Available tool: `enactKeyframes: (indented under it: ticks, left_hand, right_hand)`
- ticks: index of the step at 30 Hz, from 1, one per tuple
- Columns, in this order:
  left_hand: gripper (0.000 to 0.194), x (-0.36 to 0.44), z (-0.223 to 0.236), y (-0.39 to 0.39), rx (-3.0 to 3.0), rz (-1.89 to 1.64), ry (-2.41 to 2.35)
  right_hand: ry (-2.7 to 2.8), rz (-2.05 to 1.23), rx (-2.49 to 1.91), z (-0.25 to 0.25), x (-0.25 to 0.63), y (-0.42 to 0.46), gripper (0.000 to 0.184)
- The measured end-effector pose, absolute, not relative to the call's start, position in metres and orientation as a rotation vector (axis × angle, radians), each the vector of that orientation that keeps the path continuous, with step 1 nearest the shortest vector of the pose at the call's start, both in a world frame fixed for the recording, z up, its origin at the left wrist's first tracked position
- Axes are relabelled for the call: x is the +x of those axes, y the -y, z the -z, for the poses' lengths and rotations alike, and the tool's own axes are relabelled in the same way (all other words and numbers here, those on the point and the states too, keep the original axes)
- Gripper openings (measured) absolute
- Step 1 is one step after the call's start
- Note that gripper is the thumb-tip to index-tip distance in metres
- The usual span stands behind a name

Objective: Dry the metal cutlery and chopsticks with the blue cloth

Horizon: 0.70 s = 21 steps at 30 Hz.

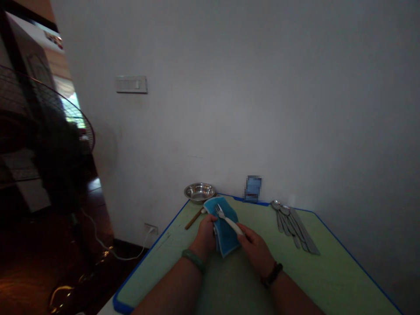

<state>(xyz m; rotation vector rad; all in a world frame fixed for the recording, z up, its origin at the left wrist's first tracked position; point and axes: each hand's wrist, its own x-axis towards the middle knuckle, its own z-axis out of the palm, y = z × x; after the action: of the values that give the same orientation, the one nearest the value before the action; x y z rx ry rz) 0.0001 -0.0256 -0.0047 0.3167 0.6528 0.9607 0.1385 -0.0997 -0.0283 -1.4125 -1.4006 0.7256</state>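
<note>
My left hand (205, 234) is closed on a blue cloth (226, 238), holding it up over the green table (328, 280). My right hand (256, 249) grips the white handle of a fork (226, 221), whose tines rest against the cloth. A green bangle sits on my left wrist and a dark band on my right.
A steel bowl (200, 192) stands at the table's far left corner, with a wooden stick (194, 218) beside it. Several spoons and other cutlery (293, 225) lie in a row at the far right. A blurred blue object (253, 188) leans on the wall. A fan (49, 131) stands left.
</note>
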Motion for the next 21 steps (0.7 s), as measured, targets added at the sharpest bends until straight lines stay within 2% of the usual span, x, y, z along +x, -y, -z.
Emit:
enactKeyframes:
  ticks: [6, 16, 21]
  left_hand:
    - [0.02, -0.001, -0.002, 0.029, 0.326, -1.023, -0.637]
    - [0.04, 0.0, -0.005, 0.03, 0.351, -1.005, -0.589]
    - [0.042, 0.001, -0.005, 0.03, 0.383, -0.978, -0.605]
  right_hand:
    - [1.386, -0.748, -1.403, 0.03, 0.139, 0.098, 0.045]
    - [1.387, -0.763, -1.409, 0.025, 0.138, 0.101, 0.042]
    - [1.38, -0.745, -1.396, 0.026, 0.138, 0.102, 0.041]
